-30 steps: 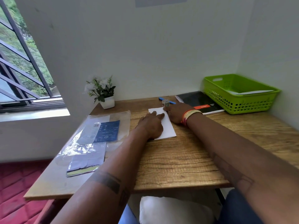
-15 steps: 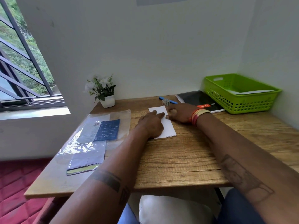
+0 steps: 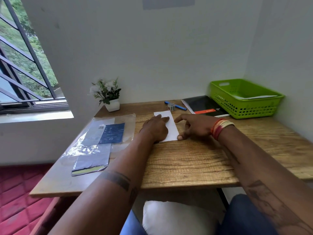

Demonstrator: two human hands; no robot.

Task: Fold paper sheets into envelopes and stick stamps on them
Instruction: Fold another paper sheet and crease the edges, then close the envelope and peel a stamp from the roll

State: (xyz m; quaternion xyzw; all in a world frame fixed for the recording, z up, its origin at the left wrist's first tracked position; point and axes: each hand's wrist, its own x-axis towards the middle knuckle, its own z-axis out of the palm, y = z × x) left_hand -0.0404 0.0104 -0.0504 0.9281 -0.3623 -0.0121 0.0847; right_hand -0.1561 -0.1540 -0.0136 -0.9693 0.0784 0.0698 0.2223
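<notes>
Here, a folded white paper sheet is seen lying flat on the wooden bench, a little behind the bench's middle. The left hand is laid palm down on the sheet's left part, its fingers kept straight and pressed against the paper, nothing being gripped. The right hand is held just right of the sheet, its fingers loosely spread and relaxed; its thumb tip is set at the sheet's near right corner, and the index finger is stretched toward the sheet's right edge. Whether that finger touches the paper cannot be told. Red and yellow bangles are worn on the right wrist.

Behind the sheet, a small roll of stamps is stood beside a blue pen. To the right of the sheet and farther back, a black notebook with a red label is laid, and beyond it a green plastic basket holding paper is placed in the corner. To the left of the sheet, a clear plastic packet with a blue printed insert is spread out, and behind that a small potted plant with white flowers is stood against the wall.
</notes>
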